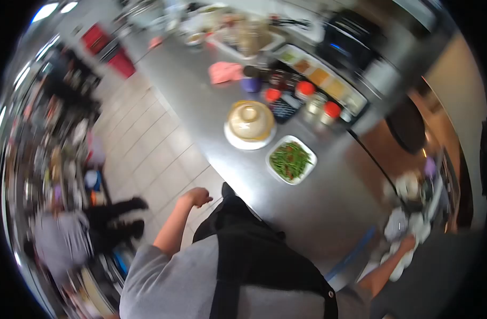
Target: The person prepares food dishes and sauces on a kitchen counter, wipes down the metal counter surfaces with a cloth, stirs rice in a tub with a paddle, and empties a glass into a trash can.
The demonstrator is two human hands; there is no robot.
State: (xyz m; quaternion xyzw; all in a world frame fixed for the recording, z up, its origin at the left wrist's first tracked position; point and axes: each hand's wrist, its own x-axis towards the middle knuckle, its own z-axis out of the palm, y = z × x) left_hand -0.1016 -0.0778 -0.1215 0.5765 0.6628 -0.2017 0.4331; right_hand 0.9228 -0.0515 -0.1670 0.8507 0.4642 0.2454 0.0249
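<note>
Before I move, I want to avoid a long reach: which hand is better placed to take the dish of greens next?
Left, I'd judge. The left hand looks empty, nearer the dish of greens. The right hand is farther off, among white items; its grip is unclear.

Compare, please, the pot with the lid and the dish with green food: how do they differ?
The pot is round and yellowish; the dish is white and squarish. The pot is covered, hiding its contents; the dish is open, showing its green food. Both are on the metal counter.
</note>
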